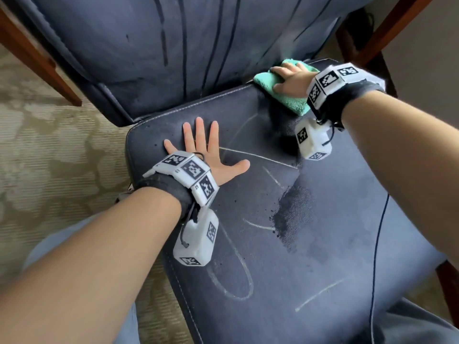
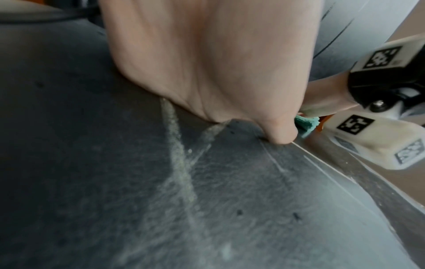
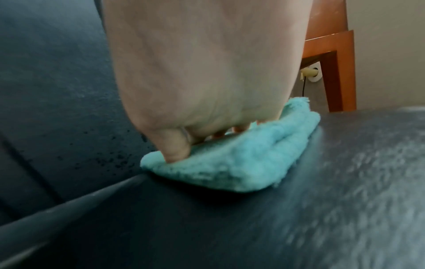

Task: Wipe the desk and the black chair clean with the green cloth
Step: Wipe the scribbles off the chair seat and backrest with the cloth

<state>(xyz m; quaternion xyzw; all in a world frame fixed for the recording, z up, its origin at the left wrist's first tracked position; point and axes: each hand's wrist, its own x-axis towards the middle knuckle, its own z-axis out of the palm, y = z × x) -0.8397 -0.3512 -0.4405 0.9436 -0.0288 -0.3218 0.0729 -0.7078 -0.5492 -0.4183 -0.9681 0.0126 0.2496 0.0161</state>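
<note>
Pressing flat, our right hand [image 1: 289, 81] holds the folded green cloth [image 1: 285, 95] on the black chair [image 1: 323, 232] seat's far right corner; soft, best palmed from above. Our left hand [image 1: 211, 155] rests spread, holding nothing.

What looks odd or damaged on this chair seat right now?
The seat carries pale chalky lines and a rough dark patch mid-cushion, where the surface looks scuffed or flaked. Dark specks sit near the green cloth by the backrest.

White marker-patterned wrist modules [image 1: 191, 175], black straps [image 1: 171, 192]
</note>
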